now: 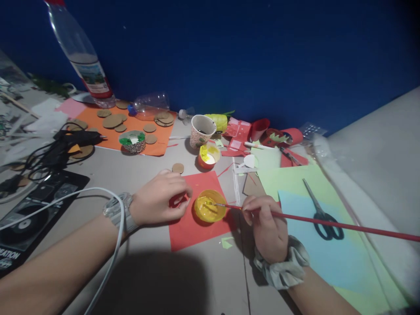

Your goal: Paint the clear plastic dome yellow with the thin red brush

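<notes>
My right hand [269,225] grips a long red paintbrush [308,219] in a pinch. The brush's tip dips into yellow paint [207,209] in a small round yellow container [224,211]. This container stands on a sheet of red paper [183,238]. To its left, my left hand [164,196] rests over the paper's edge, fingers curled in, with no object visible in them. Behind the container is a cut-down paper cup with yellow paint on its rim [207,162]. A taller patterned paper cup [198,139] holding dark liquid stands farther back.
Scissors [323,218] lie on blue and green paper at right. A white cable [120,227] crosses my left forearm. Cardboard discs [113,120] and a green-painted cup base [134,146] are on orange paper. A tall bottle [87,65] stands back left, before a blue wall [229,52].
</notes>
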Motion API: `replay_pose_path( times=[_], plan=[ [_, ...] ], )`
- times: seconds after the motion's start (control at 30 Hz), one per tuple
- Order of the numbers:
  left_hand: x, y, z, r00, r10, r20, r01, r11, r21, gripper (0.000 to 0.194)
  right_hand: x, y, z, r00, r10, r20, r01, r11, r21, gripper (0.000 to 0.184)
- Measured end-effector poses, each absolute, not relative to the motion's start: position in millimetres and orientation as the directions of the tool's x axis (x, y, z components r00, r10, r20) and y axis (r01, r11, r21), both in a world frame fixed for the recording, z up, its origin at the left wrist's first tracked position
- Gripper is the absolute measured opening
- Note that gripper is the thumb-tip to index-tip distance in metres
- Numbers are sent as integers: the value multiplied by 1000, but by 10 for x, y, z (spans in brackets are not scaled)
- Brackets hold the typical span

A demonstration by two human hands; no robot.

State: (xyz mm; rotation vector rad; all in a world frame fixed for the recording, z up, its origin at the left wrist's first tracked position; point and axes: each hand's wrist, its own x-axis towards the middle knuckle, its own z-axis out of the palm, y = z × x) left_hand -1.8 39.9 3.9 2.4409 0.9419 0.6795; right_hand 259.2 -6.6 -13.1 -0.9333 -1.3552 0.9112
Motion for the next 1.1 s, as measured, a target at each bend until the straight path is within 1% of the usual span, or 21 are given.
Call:
replay_pose_path(
  times=[0.1, 0.23, 0.33, 0.4, 0.47, 0.6, 0.67, 0.73, 0.83, 0.87, 0.97, 1.1],
  plan=[
    [-31, 411, 30, 623, 724, 297, 490, -657, 573, 8, 2580, -59, -125, 15, 929, 370, -6, 370, -929, 28],
    [-66, 433, 79, 567, 752, 336, 497, -637, 589, 6, 2589, -65, -140, 22, 926, 376, 21, 376, -926, 28],
    [-37, 481, 243, 513, 773, 374, 523, -627, 578, 5, 2641, -97, -199, -6, 923, 386, 54, 386, -921, 27],
    [62, 560, 407, 482, 786, 387, 549, -615, 565, 9, 2682, -122, -239, -56, 915, 400, 89, 404, -910, 25],
    [250, 695, 576, 499, 774, 390, 555, -631, 541, 11, 2711, -139, -247, -127, 888, 442, 125, 457, -881, 23],
    [833, 1087, 793, 568, 741, 359, 576, -669, 470, 10, 2725, -133, -141, -309, 779, 546, 231, 619, -751, 21],
    [1135, 1278, 848, 581, 747, 324, 588, -660, 467, 13, 2726, -115, -81, -343, 750, 566, 263, 655, -709, 23],
    [1366, 1420, 916, 587, 759, 282, 577, -637, 511, 22, 2736, -93, -55, -337, 744, 578, 279, 665, -693, 24],
    [1502, 1527, 1083, 658, 717, 230, 465, -627, 625, 43, 2765, -64, -67, -323, 737, 594, 303, 675, -673, 23],
    [1490, 1543, 1148, 672, 703, 233, 422, -622, 660, 43, 2774, -60, -72, -317, 735, 600, 308, 678, -667, 22],
    [1326, 1554, 1302, 648, 710, 275, 345, -596, 725, 27, 2780, -62, -60, -332, 724, 604, 316, 689, -652, 20],
    [973, 1400, 1295, 537, 770, 345, 325, -567, 757, 25, 2752, -85, 2, -389, 697, 602, 311, 715, -626, 20]
  ],
)
